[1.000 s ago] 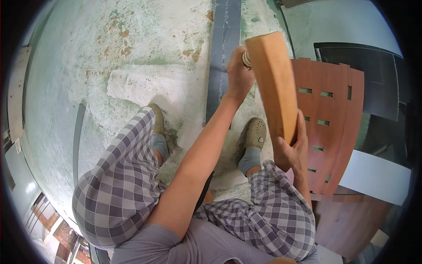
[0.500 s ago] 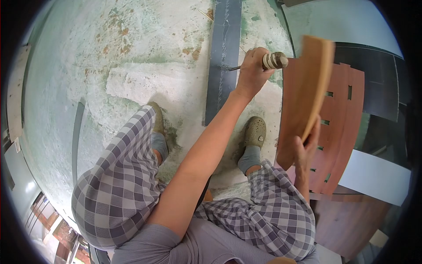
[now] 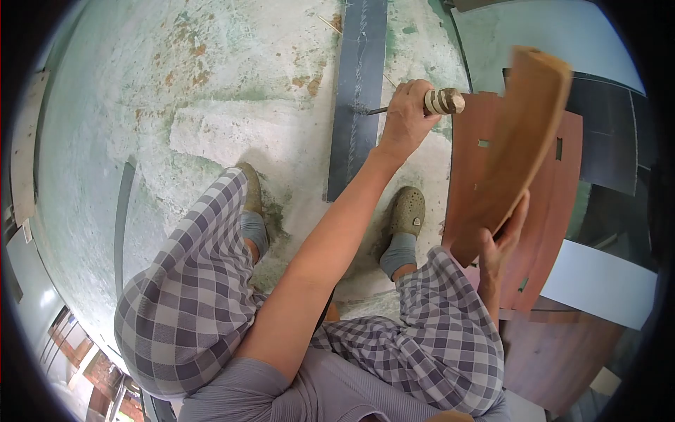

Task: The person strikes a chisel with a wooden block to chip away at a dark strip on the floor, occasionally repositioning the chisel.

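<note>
My left hand [image 3: 409, 121] is closed around a chisel [image 3: 443, 101] with a pale handle ringed by dark bands. Its thin metal shaft points left, and the tip meets a long dark grey board [image 3: 354, 133] lying on the floor. A rough pale line of marks runs along that board. My right hand [image 3: 500, 243] grips the lower end of a thick brown wooden block [image 3: 524, 133], which is slightly blurred. The block is raised to the right of the chisel handle, apart from it.
A reddish-brown slotted panel [image 3: 562, 204] lies at the right, beside dark panels [image 3: 605, 126] and a white panel [image 3: 598, 281]. My clog-shod feet [image 3: 408, 214] stand near the dark board. A narrow grey strip [image 3: 124, 225] lies on the floor at the left.
The wooden block and my right hand have swung right, away from the chisel handle, and the block leans further right. My left hand and the chisel have barely shifted.
</note>
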The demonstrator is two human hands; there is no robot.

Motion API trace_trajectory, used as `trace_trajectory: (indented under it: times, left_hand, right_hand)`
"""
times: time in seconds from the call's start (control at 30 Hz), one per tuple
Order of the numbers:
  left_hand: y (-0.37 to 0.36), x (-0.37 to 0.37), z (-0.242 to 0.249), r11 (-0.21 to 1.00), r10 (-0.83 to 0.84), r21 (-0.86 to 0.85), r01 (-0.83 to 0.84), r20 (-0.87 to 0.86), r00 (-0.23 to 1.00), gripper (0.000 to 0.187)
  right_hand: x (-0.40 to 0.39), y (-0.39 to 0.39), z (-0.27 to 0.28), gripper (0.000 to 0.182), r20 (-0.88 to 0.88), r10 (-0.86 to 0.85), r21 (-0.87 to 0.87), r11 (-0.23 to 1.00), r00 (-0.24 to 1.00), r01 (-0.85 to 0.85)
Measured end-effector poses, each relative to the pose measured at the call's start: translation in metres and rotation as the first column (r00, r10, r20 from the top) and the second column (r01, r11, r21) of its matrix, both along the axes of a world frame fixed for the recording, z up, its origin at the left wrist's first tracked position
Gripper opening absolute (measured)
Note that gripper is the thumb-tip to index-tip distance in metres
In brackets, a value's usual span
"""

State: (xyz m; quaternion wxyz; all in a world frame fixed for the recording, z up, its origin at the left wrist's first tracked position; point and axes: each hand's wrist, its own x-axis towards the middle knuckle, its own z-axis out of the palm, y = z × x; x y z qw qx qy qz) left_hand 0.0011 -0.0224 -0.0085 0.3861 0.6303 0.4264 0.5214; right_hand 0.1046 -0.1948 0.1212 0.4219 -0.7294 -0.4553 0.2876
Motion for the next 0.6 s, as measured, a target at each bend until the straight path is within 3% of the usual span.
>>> trace_trajectory:
  times: [0.07, 0.13, 0.17, 0.3, 0.37, 0.4, 0.47, 0.53, 0.6]
  left_hand:
    - [0.001, 0.001, 0.002, 1.000, 0.010, 0.002, -0.010, -0.006, 1.000, 0.032]
    - [0.004, 0.001, -0.002, 1.000, 0.000, 0.007, 0.001, -0.015, 1.000, 0.032]
    - [0.004, 0.002, -0.004, 1.000, -0.012, 0.007, 0.012, -0.026, 1.000, 0.031]
    - [0.002, 0.002, -0.004, 1.000, -0.017, 0.021, 0.017, -0.013, 1.000, 0.032]
    - [0.002, 0.000, 0.000, 0.999, -0.036, -0.031, 0.036, 0.020, 0.999, 0.031]
    - [0.001, -0.001, 0.000, 0.999, -0.033, -0.031, 0.033, 0.020, 0.999, 0.031]
    - [0.002, 0.000, 0.002, 0.999, -0.022, -0.042, 0.023, 0.009, 1.000, 0.031]
    - [0.003, -0.001, 0.005, 0.999, -0.018, -0.050, 0.017, -0.019, 1.000, 0.031]
    - [0.005, -0.001, 0.006, 0.998, -0.016, -0.062, 0.012, -0.052, 0.998, 0.031]
  right_hand:
    - [-0.001, 0.000, -0.007, 0.095, -0.047, -0.008, 0.054, 0.998, 0.999, 0.011]
    - [-0.007, 0.010, -0.020, 0.090, 0.051, 0.004, -0.084, 0.997, 0.999, 0.000]
    - [-0.009, 0.014, -0.018, 0.086, 0.141, 0.097, -0.274, 0.960, 0.985, -0.056]
    - [-0.009, 0.010, -0.010, 0.084, 0.027, 0.062, -0.267, 0.962, 0.998, -0.053]
    - [-0.001, 0.006, -0.006, 0.087, 0.036, -0.030, -0.100, 0.994, 0.999, 0.033]
    - [0.001, 0.006, -0.006, 0.087, 0.035, -0.027, -0.100, 0.995, 0.999, 0.030]
    - [0.003, 0.008, -0.005, 0.086, -0.052, -0.097, 0.060, 0.993, 0.994, 0.100]
    - [0.003, 0.011, -0.015, 0.085, -0.070, -0.105, 0.078, 0.991, 0.992, 0.111]
    - [-0.003, 0.015, -0.020, 0.085, 0.104, 0.041, -0.314, 0.949, 0.994, -0.006]
